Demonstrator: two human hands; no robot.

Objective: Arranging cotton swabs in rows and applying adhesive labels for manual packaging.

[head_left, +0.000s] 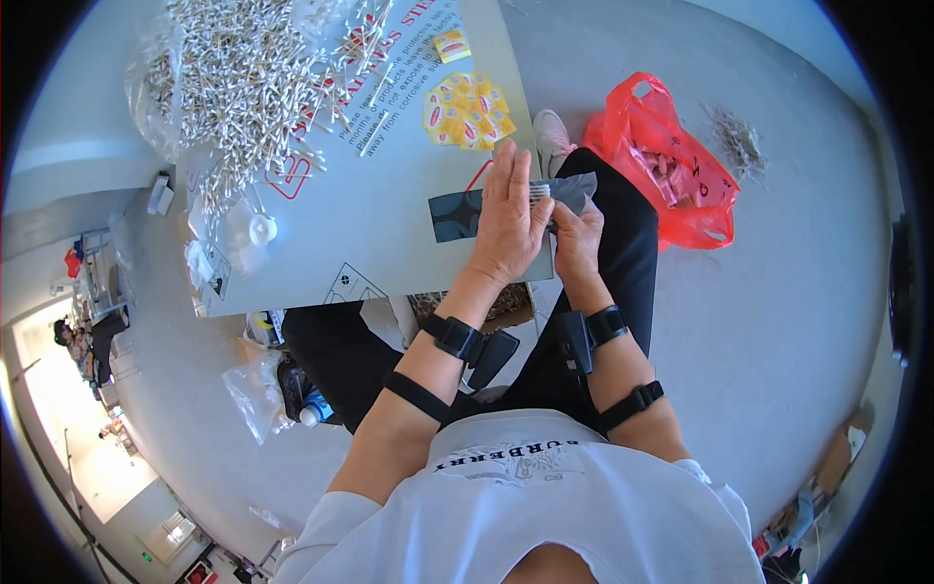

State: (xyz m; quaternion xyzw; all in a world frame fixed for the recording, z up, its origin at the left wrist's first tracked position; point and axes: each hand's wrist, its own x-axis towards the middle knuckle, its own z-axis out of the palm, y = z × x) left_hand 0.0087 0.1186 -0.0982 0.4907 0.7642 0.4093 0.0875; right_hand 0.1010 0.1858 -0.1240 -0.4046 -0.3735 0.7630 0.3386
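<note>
Near the table's right edge, my left hand (506,222) lies with its fingers stretched out and close together, partly over a dark rectangular sheet (452,216). Beside its thumb shows a small row of white-tipped cotton swabs (539,194). My right hand (578,238) pinches a small greyish plastic bag (576,192) at the swabs, its fingertips partly hidden. Whether the swabs are fully inside the bag I cannot tell. Beyond my left hand sits a cluster of yellow-and-white printed packets or cards (469,112), with another small stack (451,46) farther off.
A large heap of cotton swabs (243,88) spreads over the table's (341,234) far left. A white roll (262,230) stands at the left edge. On the floor to the right are a red plastic bag (696,195) with pink packets and a loose swab pile (736,141). An open cardboard box (520,316) sits below the table edge.
</note>
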